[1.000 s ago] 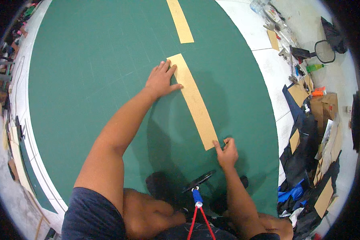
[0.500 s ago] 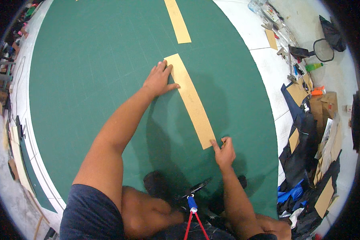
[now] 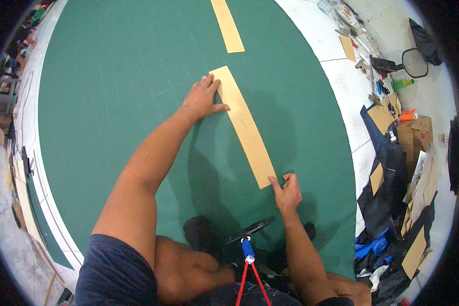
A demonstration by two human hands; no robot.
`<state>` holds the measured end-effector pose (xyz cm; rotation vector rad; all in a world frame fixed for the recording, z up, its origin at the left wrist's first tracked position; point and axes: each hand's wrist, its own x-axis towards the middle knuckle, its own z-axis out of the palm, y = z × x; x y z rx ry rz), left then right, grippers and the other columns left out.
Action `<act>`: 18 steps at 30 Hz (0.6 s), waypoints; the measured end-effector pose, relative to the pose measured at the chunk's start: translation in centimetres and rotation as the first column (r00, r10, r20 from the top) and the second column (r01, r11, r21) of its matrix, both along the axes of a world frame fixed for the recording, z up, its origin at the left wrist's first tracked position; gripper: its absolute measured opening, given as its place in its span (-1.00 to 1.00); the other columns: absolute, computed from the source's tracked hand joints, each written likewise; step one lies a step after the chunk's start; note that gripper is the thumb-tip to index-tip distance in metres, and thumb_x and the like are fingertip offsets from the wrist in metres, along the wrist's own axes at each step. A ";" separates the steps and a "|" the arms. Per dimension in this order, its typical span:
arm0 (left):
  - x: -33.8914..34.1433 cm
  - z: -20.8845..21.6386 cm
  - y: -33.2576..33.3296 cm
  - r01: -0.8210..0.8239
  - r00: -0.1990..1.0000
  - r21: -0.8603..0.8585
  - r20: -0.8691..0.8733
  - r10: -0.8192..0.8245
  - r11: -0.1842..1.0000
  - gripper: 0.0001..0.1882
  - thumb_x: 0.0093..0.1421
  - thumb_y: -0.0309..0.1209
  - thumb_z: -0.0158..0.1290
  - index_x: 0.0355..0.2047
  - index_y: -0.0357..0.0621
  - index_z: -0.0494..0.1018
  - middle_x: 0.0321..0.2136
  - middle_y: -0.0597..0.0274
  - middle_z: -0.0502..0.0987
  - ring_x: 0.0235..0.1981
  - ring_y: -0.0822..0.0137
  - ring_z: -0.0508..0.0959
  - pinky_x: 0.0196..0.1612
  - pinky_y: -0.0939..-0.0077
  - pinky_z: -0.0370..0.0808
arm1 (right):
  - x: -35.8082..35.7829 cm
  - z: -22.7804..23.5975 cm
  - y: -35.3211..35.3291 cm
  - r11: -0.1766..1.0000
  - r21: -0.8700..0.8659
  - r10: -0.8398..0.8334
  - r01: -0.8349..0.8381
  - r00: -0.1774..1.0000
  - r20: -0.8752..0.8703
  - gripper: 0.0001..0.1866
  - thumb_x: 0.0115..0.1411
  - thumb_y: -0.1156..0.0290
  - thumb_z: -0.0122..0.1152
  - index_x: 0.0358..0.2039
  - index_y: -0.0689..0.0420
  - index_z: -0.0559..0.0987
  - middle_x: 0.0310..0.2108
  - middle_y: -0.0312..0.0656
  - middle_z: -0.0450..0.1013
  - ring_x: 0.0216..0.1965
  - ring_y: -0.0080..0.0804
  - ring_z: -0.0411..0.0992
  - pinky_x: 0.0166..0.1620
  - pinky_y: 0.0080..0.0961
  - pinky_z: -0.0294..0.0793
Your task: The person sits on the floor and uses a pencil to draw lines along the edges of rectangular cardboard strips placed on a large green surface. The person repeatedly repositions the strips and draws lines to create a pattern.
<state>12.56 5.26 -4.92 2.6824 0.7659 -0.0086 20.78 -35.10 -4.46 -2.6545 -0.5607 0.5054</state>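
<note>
A long tan cardboard strip (image 3: 246, 127) lies slanted on a large green cloth (image 3: 122, 61). My left hand (image 3: 203, 98) rests at its far end, fingers stretched along the left edge and thumb lying on the strip's side. At the near end, my right hand (image 3: 287, 193) has its thumb against the strip's right corner. Its other fingers are curled, and a small light tip shows among them, too small to name. A second tan strip (image 3: 229, 30) lies farther off, nearly in line with the first.
Faint pale lines cross the cloth. On the right, a white tiled floor (image 3: 336, 76) carries dark fabric scraps, cardboard pieces (image 3: 414, 255), a green bottle (image 3: 403, 84) and an orange item (image 3: 408, 115). A red cord (image 3: 243, 280) with a blue-ended dark object hangs before me.
Both hands keep their places on the strip. The view has shifted slightly, and the hanging dark object has swung a little to the right.
</note>
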 end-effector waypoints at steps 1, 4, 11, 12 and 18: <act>-0.1 0.0 0.0 0.005 1.000 0.008 0.009 -0.005 1.000 0.06 0.01 0.24 0.31 0.35 -0.16 0.24 0.41 -0.19 0.14 0.43 -0.14 0.17 0.44 0.07 0.18 | 0.0 0.0 0.0 1.000 -0.007 0.001 -0.001 1.000 -0.002 -0.37 0.06 -0.18 0.47 -0.16 0.09 0.48 -0.44 -0.19 0.43 -0.42 -0.20 0.44 -0.30 -0.20 0.42; -0.1 -0.1 0.1 0.012 1.000 0.023 0.022 -0.012 1.000 0.06 0.00 0.27 0.30 0.35 -0.13 0.24 0.41 -0.16 0.15 0.43 -0.12 0.17 0.43 0.07 0.19 | 0.0 0.2 -0.1 1.000 0.001 0.006 -0.006 1.000 -0.013 -0.36 0.06 -0.18 0.47 -0.16 0.09 0.48 -0.43 -0.19 0.44 -0.40 -0.19 0.44 -0.29 -0.20 0.42; 0.1 -0.2 -0.2 -0.014 1.000 0.019 -0.010 0.014 1.000 0.06 0.01 0.28 0.29 0.36 -0.11 0.24 0.41 -0.11 0.15 0.44 -0.09 0.16 0.44 0.09 0.19 | 0.1 -0.1 -0.4 1.000 0.003 0.003 -0.003 1.000 -0.013 -0.36 0.06 -0.18 0.47 -0.15 0.10 0.48 -0.42 -0.18 0.45 -0.40 -0.19 0.45 -0.28 -0.19 0.43; 0.1 -0.2 -0.2 -0.018 1.000 0.016 -0.012 0.018 1.000 0.06 0.01 0.28 0.29 0.36 -0.11 0.24 0.41 -0.10 0.15 0.44 -0.09 0.16 0.44 0.09 0.19 | 0.1 -0.2 -0.4 1.000 0.010 0.003 -0.003 1.000 -0.015 -0.36 0.06 -0.18 0.47 -0.15 0.10 0.49 -0.42 -0.18 0.44 -0.40 -0.19 0.45 -0.28 -0.19 0.43; -0.1 -0.2 -0.2 -0.032 0.999 -0.005 0.004 0.033 0.999 0.07 -0.02 0.26 0.32 0.36 -0.12 0.25 0.40 -0.10 0.17 0.43 -0.09 0.18 0.42 0.10 0.23 | 0.0 0.3 -0.2 1.000 0.026 -0.014 0.015 0.999 -0.038 -0.37 0.06 -0.16 0.48 -0.15 0.10 0.49 -0.43 -0.19 0.44 -0.40 -0.21 0.43 -0.27 -0.19 0.43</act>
